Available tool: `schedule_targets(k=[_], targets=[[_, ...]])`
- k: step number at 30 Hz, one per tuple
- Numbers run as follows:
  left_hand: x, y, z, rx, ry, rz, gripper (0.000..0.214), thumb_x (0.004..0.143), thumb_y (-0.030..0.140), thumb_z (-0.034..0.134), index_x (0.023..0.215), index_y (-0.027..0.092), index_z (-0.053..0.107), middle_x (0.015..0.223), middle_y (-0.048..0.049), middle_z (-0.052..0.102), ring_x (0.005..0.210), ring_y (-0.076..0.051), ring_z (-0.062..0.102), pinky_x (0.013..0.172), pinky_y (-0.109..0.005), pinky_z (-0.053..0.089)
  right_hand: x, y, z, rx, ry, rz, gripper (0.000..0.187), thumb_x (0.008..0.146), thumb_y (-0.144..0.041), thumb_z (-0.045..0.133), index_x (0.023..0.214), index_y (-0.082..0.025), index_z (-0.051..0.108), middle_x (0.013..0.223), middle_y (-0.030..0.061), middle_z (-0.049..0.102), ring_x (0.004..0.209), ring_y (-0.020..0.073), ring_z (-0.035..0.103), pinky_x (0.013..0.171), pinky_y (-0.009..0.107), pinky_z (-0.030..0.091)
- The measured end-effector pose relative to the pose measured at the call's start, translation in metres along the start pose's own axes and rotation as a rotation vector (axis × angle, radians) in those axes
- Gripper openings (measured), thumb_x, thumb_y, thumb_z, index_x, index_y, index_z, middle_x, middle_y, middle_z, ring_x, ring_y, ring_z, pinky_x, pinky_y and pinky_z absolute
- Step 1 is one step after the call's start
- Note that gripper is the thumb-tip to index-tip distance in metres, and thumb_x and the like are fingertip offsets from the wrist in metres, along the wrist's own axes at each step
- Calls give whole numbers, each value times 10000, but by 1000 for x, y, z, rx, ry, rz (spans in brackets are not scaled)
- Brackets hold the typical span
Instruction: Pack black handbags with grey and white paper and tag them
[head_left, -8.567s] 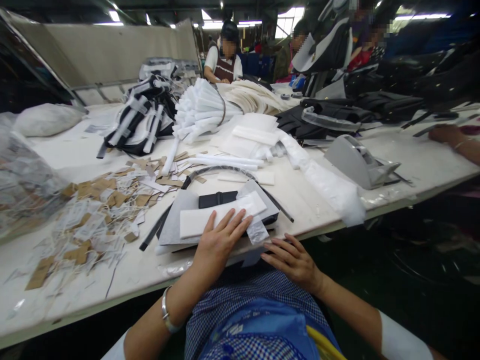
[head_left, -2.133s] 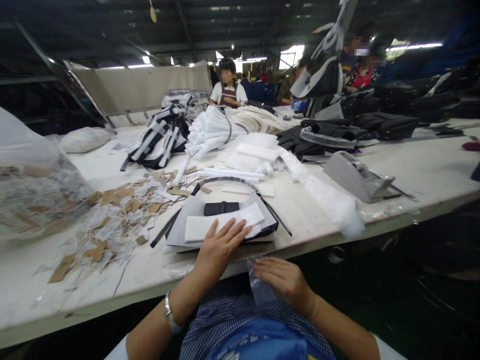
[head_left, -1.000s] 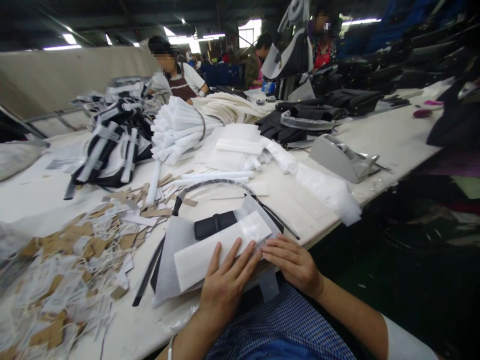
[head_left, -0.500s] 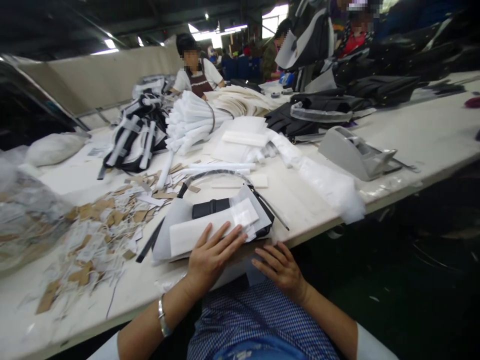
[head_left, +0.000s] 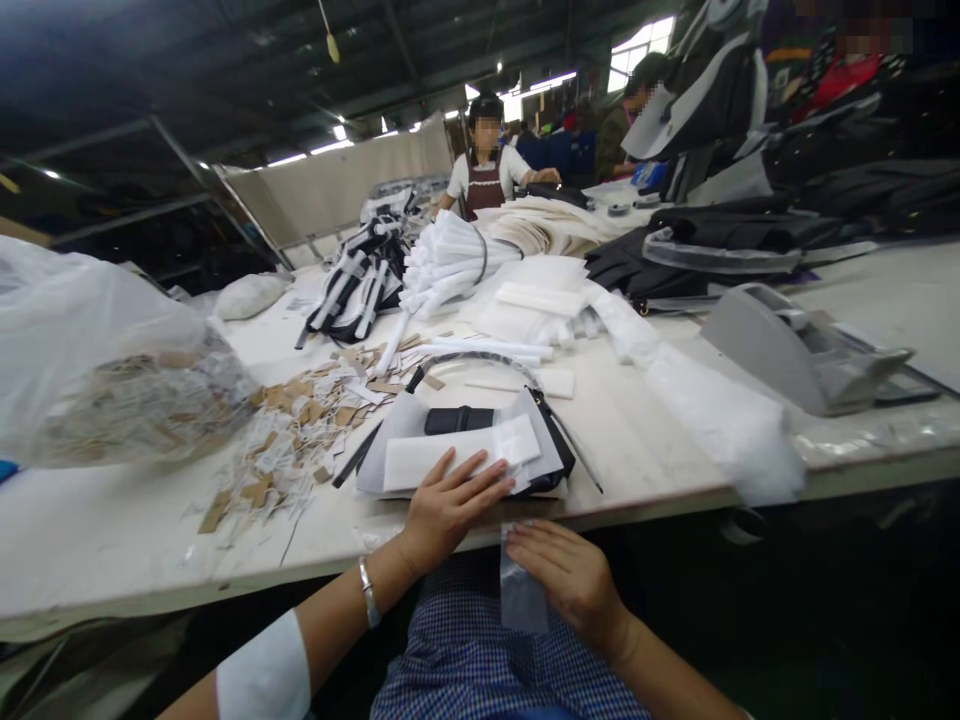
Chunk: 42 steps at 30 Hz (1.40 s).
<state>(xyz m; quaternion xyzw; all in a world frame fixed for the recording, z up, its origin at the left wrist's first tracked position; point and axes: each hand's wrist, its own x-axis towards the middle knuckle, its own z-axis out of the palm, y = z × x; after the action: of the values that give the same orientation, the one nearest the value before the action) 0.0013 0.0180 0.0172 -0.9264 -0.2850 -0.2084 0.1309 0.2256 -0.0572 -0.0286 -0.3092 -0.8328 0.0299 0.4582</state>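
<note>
A black handbag [head_left: 459, 419] lies on the table in front of me, partly covered by a thin white wrapping sheet and a white foam strip [head_left: 431, 458]. Its handle, wrapped in clear film, arches away from me. My left hand [head_left: 454, 505] rests flat on the lower edge of the foam strip, fingers stretched and slightly spread. Just below the table edge, my right hand [head_left: 574, 578] has its fingers pressed together on a clear plastic piece [head_left: 523, 597], which hangs over my checked apron. The thumb of that hand is hidden.
Brown and white tags with strings [head_left: 292, 430] lie scattered to the left, beside a big clear plastic bag [head_left: 127, 370]. White foam rolls [head_left: 442, 255] and black bags [head_left: 705, 255] are piled behind. A grey tape dispenser [head_left: 802, 350] stands right. A person [head_left: 486, 175] works across the table.
My view has swung left and up. The right hand's fingers have come together, and the clear plastic piece now shows under them. My left hand stays on the foam strip.
</note>
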Motion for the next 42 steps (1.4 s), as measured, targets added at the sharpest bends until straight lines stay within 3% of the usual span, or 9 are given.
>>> schedule_targets(k=[10, 17, 22, 28, 32, 37, 42], targets=[[1, -3, 3, -17, 59, 18, 397, 1012, 218, 486, 1401, 298, 504, 1399, 24, 575, 1380, -178, 443, 1229, -445, 189, -13, -15, -16, -1, -24, 148, 408, 920, -99, 388, 1247, -170, 622, 1180, 70, 722, 1152, 192, 655, 1017, 381, 532], [0, -3, 3, -10, 94, 40, 378, 1017, 234, 479, 1387, 302, 516, 1400, 30, 576, 1376, -164, 446, 1228, -434, 191, -5, -37, -9, -102, -43, 79, 399, 913, -52, 380, 1184, -150, 655, 1128, 70, 742, 1114, 177, 676, 993, 345, 545], [0, -3, 2, -9, 88, 36, 379, 1017, 245, 480, 1389, 310, 512, 1420, 42, 555, 1368, -165, 457, 1226, -430, 197, 10, -41, -14, -140, -81, -1, 395, 920, -47, 378, 1169, -144, 669, 1113, 72, 748, 1073, 177, 694, 949, 343, 572], [-3, -4, 6, -9, 95, 34, 401, 1013, 251, 485, 1408, 319, 487, 1423, 30, 557, 1369, -161, 455, 1220, -438, 207, 24, -46, -25, -119, -91, 15, 381, 923, -46, 395, 1157, -163, 672, 1080, 60, 758, 1034, 173, 707, 935, 335, 572], [-3, -4, 6, -26, 82, 41, 406, 1017, 267, 471, 1420, 312, 478, 1441, 5, 541, 1371, -187, 456, 1213, -464, 215, 48, -38, -39, -115, -80, 71, 338, 929, -77, 447, 1145, -186, 684, 1058, 46, 763, 985, 166, 716, 947, 318, 549], [-5, -4, 9, -54, 91, 35, 354, 1015, 277, 467, 1362, 280, 541, 1451, -19, 535, 1378, -206, 447, 1208, -490, 231, 87, -10, -47, -153, -134, 197, 337, 927, -103, 482, 1124, -251, 713, 1040, 6, 767, 930, 160, 712, 1010, 342, 484], [-5, -4, 15, -82, 119, 28, 299, 1000, 239, 491, 1278, 261, 601, 1433, -27, 556, 1408, -215, 404, 1209, -508, 232, 116, 28, -41, -256, -266, 431, 287, 837, -92, 594, 969, -265, 781, 937, 15, 758, 923, 192, 667, 851, 316, 521]])
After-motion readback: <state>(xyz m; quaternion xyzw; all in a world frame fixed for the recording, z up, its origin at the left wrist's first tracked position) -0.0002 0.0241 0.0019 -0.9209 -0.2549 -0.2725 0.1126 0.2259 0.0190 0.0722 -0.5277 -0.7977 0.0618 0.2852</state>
